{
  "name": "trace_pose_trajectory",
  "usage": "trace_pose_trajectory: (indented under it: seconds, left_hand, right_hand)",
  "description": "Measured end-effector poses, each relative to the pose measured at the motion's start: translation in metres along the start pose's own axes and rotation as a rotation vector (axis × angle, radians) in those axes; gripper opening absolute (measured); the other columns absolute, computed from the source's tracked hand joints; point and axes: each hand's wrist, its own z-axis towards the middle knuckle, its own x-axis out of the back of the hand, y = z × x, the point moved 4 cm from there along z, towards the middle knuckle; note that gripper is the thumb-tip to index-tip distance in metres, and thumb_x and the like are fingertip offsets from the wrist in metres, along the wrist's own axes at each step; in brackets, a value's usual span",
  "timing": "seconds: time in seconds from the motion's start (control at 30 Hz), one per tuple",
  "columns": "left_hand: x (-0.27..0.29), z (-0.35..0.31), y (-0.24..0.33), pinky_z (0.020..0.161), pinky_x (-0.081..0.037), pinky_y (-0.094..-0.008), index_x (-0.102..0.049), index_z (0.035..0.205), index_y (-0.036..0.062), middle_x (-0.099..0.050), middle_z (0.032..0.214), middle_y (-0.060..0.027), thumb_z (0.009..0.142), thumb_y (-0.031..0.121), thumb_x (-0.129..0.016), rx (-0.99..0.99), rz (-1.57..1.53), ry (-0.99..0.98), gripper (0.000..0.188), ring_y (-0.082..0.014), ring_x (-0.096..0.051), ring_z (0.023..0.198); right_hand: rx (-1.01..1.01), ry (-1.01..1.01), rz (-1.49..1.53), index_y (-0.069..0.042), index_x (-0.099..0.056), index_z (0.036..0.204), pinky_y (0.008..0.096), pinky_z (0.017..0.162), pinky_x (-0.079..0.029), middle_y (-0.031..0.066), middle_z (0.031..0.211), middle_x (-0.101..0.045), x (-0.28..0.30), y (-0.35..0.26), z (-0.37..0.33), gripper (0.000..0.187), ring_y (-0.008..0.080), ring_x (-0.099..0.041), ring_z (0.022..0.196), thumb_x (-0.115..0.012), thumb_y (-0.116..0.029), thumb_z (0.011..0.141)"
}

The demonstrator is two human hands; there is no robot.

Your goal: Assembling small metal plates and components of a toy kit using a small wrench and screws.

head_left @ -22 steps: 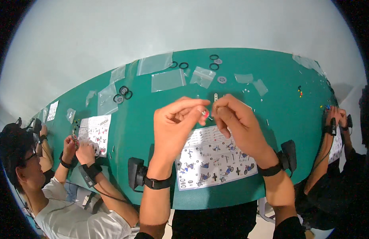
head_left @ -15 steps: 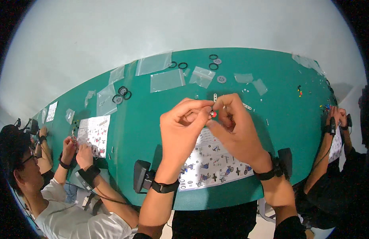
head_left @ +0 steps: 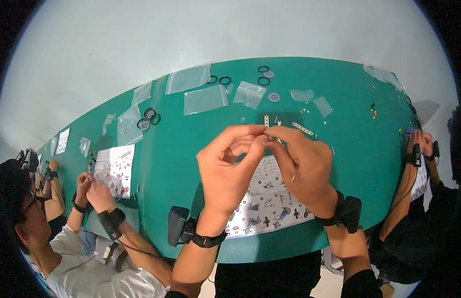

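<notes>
My left hand [head_left: 224, 171] is closed in a pinch, thumb against forefinger, above the table. Fingertip to fingertip with it, my right hand [head_left: 309, 166] is also pinched. Between them is a small part whose kind I cannot tell, as the fingers cover nearly all of it. Under my hands lies a printed instruction sheet [head_left: 264, 218] with small pictures of model vehicles. Just beyond my fingers are a pale strip with holes [head_left: 303, 128], a shorter upright-lying holed strip [head_left: 266, 120] and a few tiny metal pieces.
Farther back on the green table [head_left: 190, 144] lie clear plastic bags [head_left: 205, 100], black rings [head_left: 225, 80] and a grey wheel [head_left: 274, 97]. At the left, a person [head_left: 103, 196] handles small parts over another sheet [head_left: 114, 170]. Another person's hands [head_left: 422, 141] are at the right edge.
My right fingers have closed in against my left fingertips. A small red piece that showed between my hands is now hidden. The view has shifted slightly.
</notes>
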Motion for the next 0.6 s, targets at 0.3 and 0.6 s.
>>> trace_pose_trajectory:
  seconds: [0.3, 0.6]
  left_hand:
    - [0.002, -0.008, 0.005, 0.073, -0.057, -0.024, -0.076, 0.098, -0.0042, -0.077, 0.087, -0.0076, 0.087, -0.002, -0.075, -0.132, 0.283, 0.075, 0.011, -0.0125, -0.074, 0.081]
    - [0.005, -0.009, -0.003, 0.068, -0.054, -0.0214, -0.076, 0.094, -0.0043, -0.076, 0.081, -0.0071, 0.087, 0.0, -0.075, 0.052, 0.147, 0.136, 0.008, -0.0061, -0.069, 0.076]
  right_hand:
    - [-0.052, 0.013, 0.014, -0.004, -0.068, 0.112, 0.0346, 0.056, -0.055, 0.0158, 0.086, -0.073, -0.004, -0.003, -0.005, 0.024, 0.0302, -0.073, 0.069, -0.071, 0.001, 0.089]
    - [0.064, 0.156, -0.041, -0.006, -0.072, 0.107, 0.0307, 0.046, -0.041, 0.0086, 0.068, -0.066, -0.015, -0.003, -0.01, 0.031, 0.0191, -0.058, 0.048, -0.076, 0.007, 0.08]
